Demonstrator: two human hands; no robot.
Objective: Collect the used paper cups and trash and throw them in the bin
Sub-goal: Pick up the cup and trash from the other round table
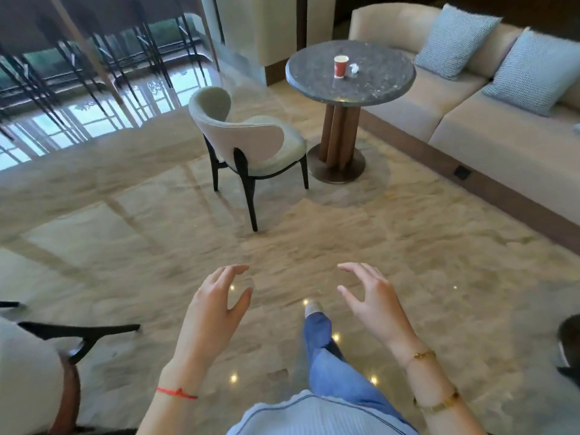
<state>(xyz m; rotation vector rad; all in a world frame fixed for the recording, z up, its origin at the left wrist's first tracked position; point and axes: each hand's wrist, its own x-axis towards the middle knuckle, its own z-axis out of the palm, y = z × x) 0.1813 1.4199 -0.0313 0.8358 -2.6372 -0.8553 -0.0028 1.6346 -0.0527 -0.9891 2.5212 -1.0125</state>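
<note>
Two bare hands are held out low over the glossy beige marble floor [423, 233]: the left hand [213, 304] and the right hand [372, 301], fingers loosely spread, nothing held. Far ahead, a red paper cup [341, 66] is seen upright on the round grey stone table [379, 86], with a small crumpled white paper [354, 70] just right of it. A cream upholstered chair [248, 142] is placed left of the table.

We see a glossy marble floor [314, 233] and a speckled stone tabletop [370, 86]. The chair [251, 142] and sofa [489, 133] wear matt cloth.
</note>
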